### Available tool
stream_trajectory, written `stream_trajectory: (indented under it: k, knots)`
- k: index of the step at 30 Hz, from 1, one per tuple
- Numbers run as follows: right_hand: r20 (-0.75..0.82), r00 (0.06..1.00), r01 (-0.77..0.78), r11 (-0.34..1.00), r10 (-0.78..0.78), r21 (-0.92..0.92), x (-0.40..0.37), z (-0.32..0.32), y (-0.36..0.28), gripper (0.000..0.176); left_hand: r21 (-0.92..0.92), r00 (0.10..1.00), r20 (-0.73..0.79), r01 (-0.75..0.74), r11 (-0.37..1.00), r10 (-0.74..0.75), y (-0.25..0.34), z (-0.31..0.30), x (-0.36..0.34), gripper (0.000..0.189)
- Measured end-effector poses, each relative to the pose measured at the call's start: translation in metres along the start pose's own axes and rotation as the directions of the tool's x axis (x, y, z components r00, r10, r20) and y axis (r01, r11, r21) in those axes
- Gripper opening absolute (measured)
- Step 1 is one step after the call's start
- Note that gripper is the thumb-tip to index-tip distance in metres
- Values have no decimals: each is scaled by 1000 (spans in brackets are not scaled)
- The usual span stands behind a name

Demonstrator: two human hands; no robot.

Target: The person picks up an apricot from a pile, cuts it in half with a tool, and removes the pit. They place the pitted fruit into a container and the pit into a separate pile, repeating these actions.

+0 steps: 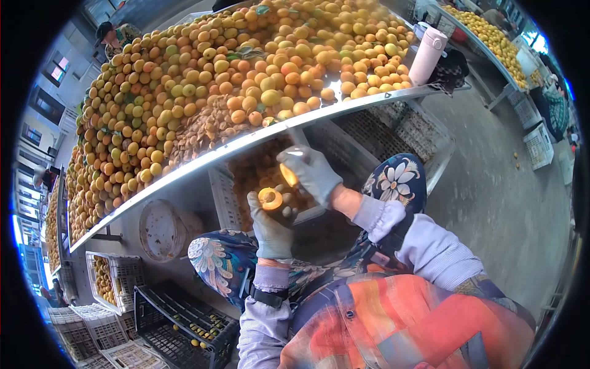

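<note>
Head view: gloved left hand [270, 226] is pinching a halved apricot [270, 198] above the lap, while the gloved right hand [310, 173] is gripping what may be a knife [297, 140], under a metal table [381, 97] heaped with apricots [233, 74].

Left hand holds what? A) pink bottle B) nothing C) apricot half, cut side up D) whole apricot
C: the left hand grips an apricot half with its hollow cut face up, while the right hand pinches another piece.
</note>
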State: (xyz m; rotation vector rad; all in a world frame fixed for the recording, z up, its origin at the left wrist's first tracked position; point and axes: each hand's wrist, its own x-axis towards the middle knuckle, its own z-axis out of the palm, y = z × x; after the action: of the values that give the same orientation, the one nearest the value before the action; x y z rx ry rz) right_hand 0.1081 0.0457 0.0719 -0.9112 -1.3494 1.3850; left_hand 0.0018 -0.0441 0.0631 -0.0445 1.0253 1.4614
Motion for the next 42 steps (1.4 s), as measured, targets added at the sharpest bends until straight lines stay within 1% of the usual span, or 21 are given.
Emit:
stream_trajectory:
  k: [3, 5, 8, 9, 11, 13, 15, 18, 20, 21, 24, 25, 26, 27, 29, 30, 36, 38, 39, 41, 42]
  knots:
    - [16, 997, -76, 997, 75, 28, 9, 1, -4, 24, -38, 1000, 17, -5, 999, 5, 5, 5, -5, 60]
    - [-27, 997, -64, 987, 69, 148, 14, 3, -19, 21, -57, 999, 14, -30, 998, 31, 8, 4, -10, 61]
    - [43, 953, -284, 832, 300, 476, 12, -2, -55, 18, -46, 996, 75, 57, 997, -53, 7, -2, -17, 62]
    - [38, 952, -284, 831, 303, 477, 10, -2, -63, 18, -30, 982, 171, 83, 996, -77, 3, -5, -17, 63]
    - [179, 977, -201, 751, 112, 629, 6, -2, -78, 16, -9, 957, 267, 117, 993, -111, -3, -1, -23, 64]
    - [180, 974, -222, 734, 137, 642, -1, -1, -90, 15, 165, 988, 150, 9, 986, -34, -8, 19, -44, 64]
    - [240, 969, -185, 806, 54, 563, -7, -3, -88, 14, 93, 977, 155, 130, 987, -143, -8, 26, -52, 65]
    - [224, 969, -215, 796, 103, 566, -16, -4, -94, 13, 173, 985, 163, 22, 985, -51, -13, 27, -55, 61]
    - [195, 975, -199, 825, 111, 529, -17, -5, -92, 14, 47, 952, 200, 225, 973, -230, -10, 24, -50, 56]
    - [196, 979, -142, 855, 49, 499, -17, -5, -87, 14, 47, 953, 200, 225, 973, -230, -11, 23, -50, 56]
    - [210, 978, -86, 878, -17, 471, -20, -6, -73, 15, 89, 959, 220, 165, 982, -181, -22, 20, -50, 52]
    - [226, 974, -89, 877, -23, 472, -21, -7, -70, 15, 185, 978, 196, 39, 982, -76, -29, 18, -46, 52]
    - [231, 968, -213, 813, 100, 541, -21, -8, -76, 15, 280, 983, 181, -82, 957, 32, -32, 19, -45, 53]
    - [228, 968, -218, 811, 108, 543, -18, -10, -73, 15, 283, 984, 175, -74, 956, 25, -33, 17, -45, 53]
    - [182, 882, -455, 690, 434, 563, -7, -14, -59, 15, 175, 957, 185, 192, 966, -224, -31, 18, -45, 55]
    - [234, 835, -522, 583, 499, 623, -4, -16, -48, 16, 184, 955, 186, 198, 963, -232, -31, 18, -44, 55]
    - [194, 849, -474, 544, 492, 693, -8, -18, -38, 18, 156, 936, 171, 282, 947, -307, -29, 19, -46, 61]
    - [192, 867, -449, 556, 460, 700, -7, -21, -34, 17, 223, 985, 149, 57, 973, -92, -28, 28, -55, 61]
    - [200, 882, -434, 569, 428, 698, -6, -22, -33, 17, 230, 984, 152, 59, 971, -95, -25, 30, -54, 61]
    - [196, 884, -429, 569, 424, 702, -5, -22, -33, 16, -26, 909, 265, 340, 940, -322, -17, 29, -52, 45]
    - [166, 869, -441, 576, 466, 689, -5, -21, -34, 16, -19, 909, 261, 341, 940, -325, -19, 28, -51, 45]
